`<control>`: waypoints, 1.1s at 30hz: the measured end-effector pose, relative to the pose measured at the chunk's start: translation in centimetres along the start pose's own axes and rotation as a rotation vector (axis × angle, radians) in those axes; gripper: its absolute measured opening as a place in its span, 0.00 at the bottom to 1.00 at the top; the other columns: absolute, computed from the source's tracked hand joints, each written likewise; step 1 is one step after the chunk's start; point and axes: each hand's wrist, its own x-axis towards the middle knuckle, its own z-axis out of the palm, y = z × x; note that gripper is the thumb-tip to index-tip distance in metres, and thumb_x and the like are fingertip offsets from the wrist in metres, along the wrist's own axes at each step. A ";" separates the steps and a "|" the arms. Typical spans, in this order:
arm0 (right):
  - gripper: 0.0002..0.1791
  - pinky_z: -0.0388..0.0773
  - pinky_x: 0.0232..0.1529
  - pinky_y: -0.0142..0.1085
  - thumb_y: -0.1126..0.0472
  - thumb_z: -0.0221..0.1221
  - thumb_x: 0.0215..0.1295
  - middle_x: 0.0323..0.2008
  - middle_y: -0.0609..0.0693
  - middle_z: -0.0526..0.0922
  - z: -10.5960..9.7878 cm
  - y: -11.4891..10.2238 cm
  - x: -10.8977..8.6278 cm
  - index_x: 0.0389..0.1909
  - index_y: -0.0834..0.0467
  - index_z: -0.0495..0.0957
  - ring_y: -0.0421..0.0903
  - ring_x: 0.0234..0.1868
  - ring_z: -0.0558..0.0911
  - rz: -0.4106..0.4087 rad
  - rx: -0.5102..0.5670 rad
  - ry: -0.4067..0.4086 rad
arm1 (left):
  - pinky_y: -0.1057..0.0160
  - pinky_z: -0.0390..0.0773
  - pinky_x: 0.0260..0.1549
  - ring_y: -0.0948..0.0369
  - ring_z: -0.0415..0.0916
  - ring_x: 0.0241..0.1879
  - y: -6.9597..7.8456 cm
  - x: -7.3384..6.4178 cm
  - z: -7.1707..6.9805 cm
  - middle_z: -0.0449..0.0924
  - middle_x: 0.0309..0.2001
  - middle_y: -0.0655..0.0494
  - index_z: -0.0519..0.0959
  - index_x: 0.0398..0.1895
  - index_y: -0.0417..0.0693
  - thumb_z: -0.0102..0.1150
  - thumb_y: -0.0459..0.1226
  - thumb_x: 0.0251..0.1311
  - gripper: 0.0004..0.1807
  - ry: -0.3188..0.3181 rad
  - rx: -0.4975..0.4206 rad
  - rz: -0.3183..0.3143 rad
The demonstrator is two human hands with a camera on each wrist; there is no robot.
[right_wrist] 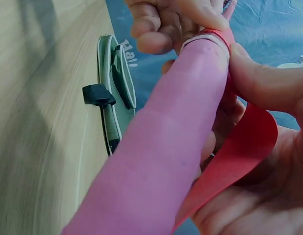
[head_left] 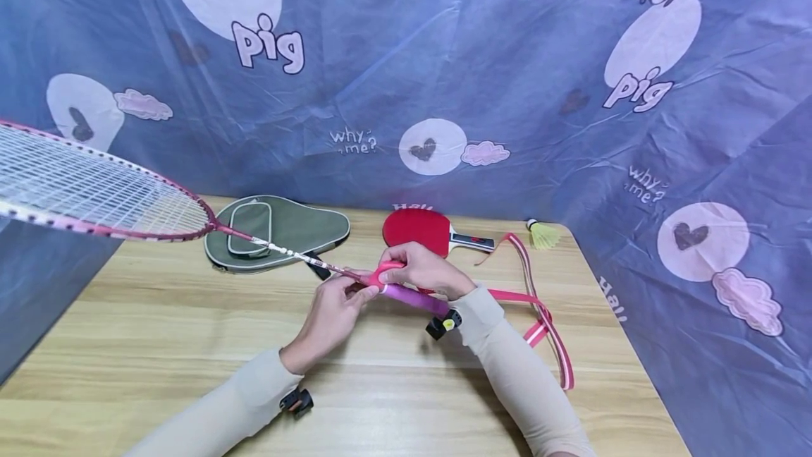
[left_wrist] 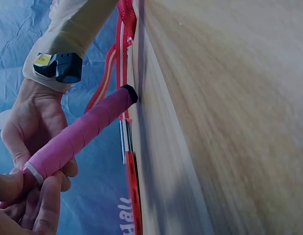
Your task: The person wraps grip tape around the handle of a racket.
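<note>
A badminton racket (head_left: 292, 254) is held above the table, its strung head (head_left: 114, 189) out to the left. Pink-purple wrap covers its handle (left_wrist: 83, 132), with a white band at the upper end. My left hand (head_left: 333, 312) grips the racket just above that band, thumb on top. Against the same spot, my right hand (head_left: 425, 270) pinches a red grip tape (right_wrist: 244, 139) between thumb and fingers. The tape bends round at the band and loops down beside the handle in the right wrist view. Its long tail, red with a pale stripe, trails onto the table.
A red table tennis bat (head_left: 415, 228) lies behind the hands. To its left is a grey-green bat case (head_left: 304, 221) with a black strap. A yellow shuttlecock (head_left: 544, 235) lies at the back right. Printed blue cloth (head_left: 380, 90) rises behind the wooden table (head_left: 158, 344).
</note>
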 end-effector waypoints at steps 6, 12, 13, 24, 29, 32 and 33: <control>0.03 0.72 0.34 0.31 0.63 0.66 0.63 0.26 0.46 0.79 -0.1 0.2 0.0 0.37 0.55 0.84 0.43 0.31 0.74 -0.010 -0.053 0.000 | 0.66 0.84 0.48 0.60 0.86 0.47 -0.1 0.2 0.1 0.90 0.44 0.54 0.87 0.43 0.49 0.69 0.36 0.60 0.08 -0.011 -0.032 -0.042; 0.04 0.72 0.37 0.32 0.65 0.66 0.63 0.26 0.45 0.79 0.0 0.1 0.0 0.38 0.57 0.83 0.43 0.33 0.74 -0.027 -0.048 0.000 | 0.65 0.85 0.40 0.61 0.86 0.40 0.0 0.4 -0.1 0.90 0.42 0.53 0.87 0.41 0.48 0.70 0.35 0.60 0.07 -0.019 -0.064 -0.073; 0.04 0.72 0.38 0.32 0.66 0.66 0.63 0.26 0.45 0.79 0.1 0.1 0.1 0.38 0.57 0.83 0.43 0.33 0.74 -0.033 -0.056 0.004 | 0.65 0.86 0.38 0.62 0.87 0.37 0.1 0.4 -0.2 0.90 0.40 0.53 0.87 0.41 0.48 0.70 0.35 0.60 0.07 -0.017 -0.074 -0.084; 0.08 0.77 0.39 0.32 0.64 0.68 0.62 0.34 0.46 0.87 0.1 -0.1 -0.1 0.41 0.50 0.88 0.43 0.37 0.78 -0.091 -0.151 0.058 | 0.70 0.76 0.24 0.62 0.84 0.22 0.4 0.6 -1.0 0.89 0.24 0.53 0.91 0.35 0.51 0.75 0.42 0.55 0.07 0.033 0.030 -0.072; 0.07 0.78 0.35 0.31 0.65 0.68 0.62 0.32 0.47 0.87 0.3 0.1 -0.2 0.39 0.52 0.88 0.42 0.34 0.78 -0.112 -0.139 0.071 | 0.68 0.77 0.21 0.60 0.84 0.21 0.3 0.7 -1.0 0.88 0.22 0.52 0.91 0.33 0.50 0.74 0.41 0.57 0.05 0.026 0.017 -0.097; 0.07 0.79 0.35 0.32 0.65 0.68 0.62 0.32 0.47 0.87 0.4 0.1 -0.2 0.40 0.52 0.87 0.42 0.33 0.79 -0.123 -0.123 0.080 | 0.64 0.84 0.23 0.56 0.87 0.23 0.4 0.8 -0.9 0.90 0.25 0.51 0.91 0.35 0.47 0.73 0.38 0.57 0.05 0.013 -0.064 -0.158; 0.07 0.79 0.35 0.32 0.65 0.68 0.62 0.32 0.48 0.87 0.5 0.1 -0.2 0.40 0.52 0.87 0.42 0.33 0.79 -0.126 -0.122 0.084 | 0.62 0.86 0.24 0.55 0.88 0.24 0.4 0.8 -0.9 0.90 0.27 0.50 0.90 0.36 0.45 0.73 0.37 0.57 0.05 0.008 -0.098 -0.178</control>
